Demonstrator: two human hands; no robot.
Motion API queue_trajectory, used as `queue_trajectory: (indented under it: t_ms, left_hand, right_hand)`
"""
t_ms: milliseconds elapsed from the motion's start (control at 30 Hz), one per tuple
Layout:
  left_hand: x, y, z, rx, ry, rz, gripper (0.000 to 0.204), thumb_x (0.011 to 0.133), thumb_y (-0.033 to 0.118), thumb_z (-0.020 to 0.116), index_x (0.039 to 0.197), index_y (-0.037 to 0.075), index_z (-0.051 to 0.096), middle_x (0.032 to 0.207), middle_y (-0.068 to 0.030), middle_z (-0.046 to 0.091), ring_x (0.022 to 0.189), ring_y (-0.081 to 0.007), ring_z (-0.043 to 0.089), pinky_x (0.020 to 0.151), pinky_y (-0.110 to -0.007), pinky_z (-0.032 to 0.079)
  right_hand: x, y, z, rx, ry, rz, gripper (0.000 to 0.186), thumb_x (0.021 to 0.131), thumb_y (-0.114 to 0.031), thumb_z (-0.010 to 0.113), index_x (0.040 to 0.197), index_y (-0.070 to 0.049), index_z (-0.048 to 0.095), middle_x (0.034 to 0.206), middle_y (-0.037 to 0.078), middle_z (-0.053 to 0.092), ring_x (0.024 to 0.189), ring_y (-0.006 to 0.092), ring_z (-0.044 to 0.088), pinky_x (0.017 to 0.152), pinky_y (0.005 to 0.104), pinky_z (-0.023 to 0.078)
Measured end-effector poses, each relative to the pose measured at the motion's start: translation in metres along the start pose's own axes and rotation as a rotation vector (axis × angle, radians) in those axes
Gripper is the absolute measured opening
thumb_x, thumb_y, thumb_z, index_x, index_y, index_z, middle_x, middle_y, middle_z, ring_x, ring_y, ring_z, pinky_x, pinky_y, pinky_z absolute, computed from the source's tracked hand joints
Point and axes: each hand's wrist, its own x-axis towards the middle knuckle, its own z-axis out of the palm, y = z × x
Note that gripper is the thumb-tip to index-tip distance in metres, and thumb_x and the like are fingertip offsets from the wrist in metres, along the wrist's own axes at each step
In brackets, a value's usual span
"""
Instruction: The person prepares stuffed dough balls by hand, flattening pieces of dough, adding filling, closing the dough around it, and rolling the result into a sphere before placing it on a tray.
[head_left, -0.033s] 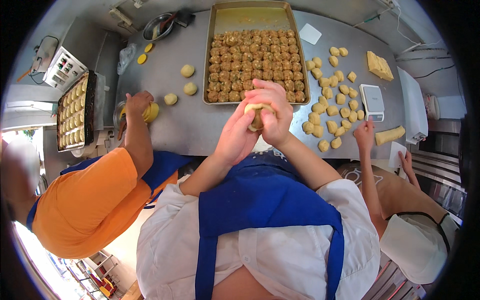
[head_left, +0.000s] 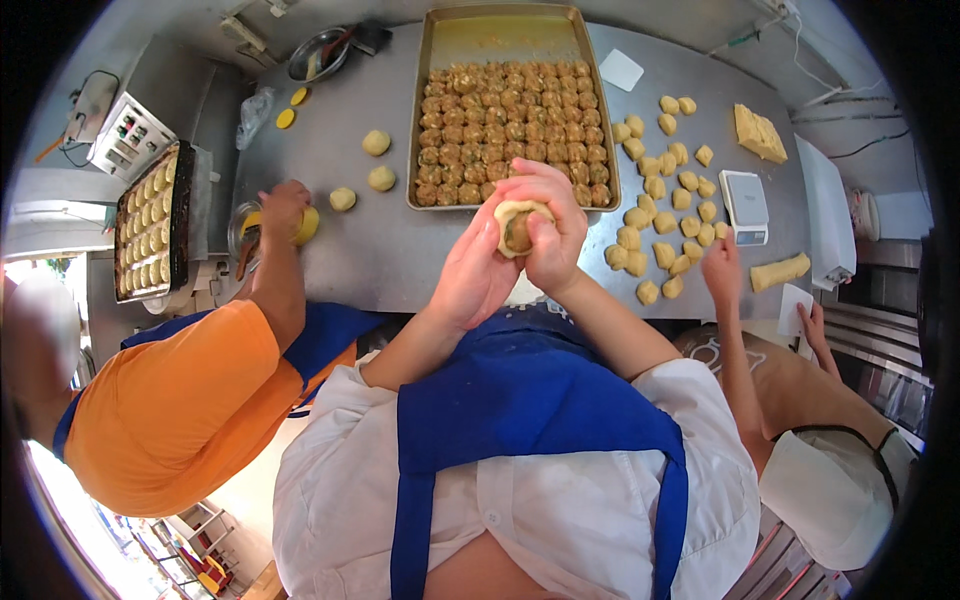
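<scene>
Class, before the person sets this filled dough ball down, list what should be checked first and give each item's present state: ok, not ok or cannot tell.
1. Dough ball held by both hands: ok, left hand cups it, right hand pinches its top.
2. Dough closed over the filling: not ok, dark filling shows at the opening.
3. Free room in the baking tray: ok, its far strip is bare.
4. Path to the tray: ok, it lies just beyond the hands.
5. Co-worker in orange out of the way: ok, that hand works off to the left.
6. Dough thickness even: cannot tell.
</scene>
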Motion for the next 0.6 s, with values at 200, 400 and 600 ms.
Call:
queue_trajectory:
  t_ms: [200,400,600]
  left_hand:
    - [-0.009,0.002,-0.005,0.218,0.147,0.027,0.050,0.105,0.019,0.035,0.151,0.006,0.023,0.145,-0.0123,0.039,0.136,-0.0245,0.039,0.114,-0.039,0.033]
    - [-0.004,0.011,0.017,0.172,0.180,-0.074,0.052,0.101,0.016,0.039,0.149,0.004,0.024,0.145,-0.0124,0.039,0.137,-0.0244,0.039,0.114,-0.038,0.032]
    - [-0.006,-0.007,-0.006,0.311,0.203,0.092,0.056,0.101,0.015,0.043,0.153,0.009,0.021,0.146,-0.0108,0.037,0.136,-0.0235,0.040,0.113,-0.036,0.033]
  right_hand:
    - [0.012,-0.010,-0.011,0.012,-0.197,0.043,0.025,0.080,-0.013,0.054,0.099,-0.005,0.067,0.111,0.013,0.068,0.115,0.0358,0.060,0.102,0.0467,0.041]
    - [-0.002,0.002,0.004,0.027,-0.057,-0.045,0.019,0.082,-0.012,0.053,0.094,-0.005,0.066,0.106,0.013,0.068,0.109,0.0345,0.063,0.099,0.0455,0.042]
    - [0.009,-0.023,0.007,0.115,-0.001,0.056,0.022,0.084,-0.012,0.052,0.097,-0.004,0.068,0.105,0.015,0.069,0.109,0.0361,0.062,0.101,0.0447,0.042]
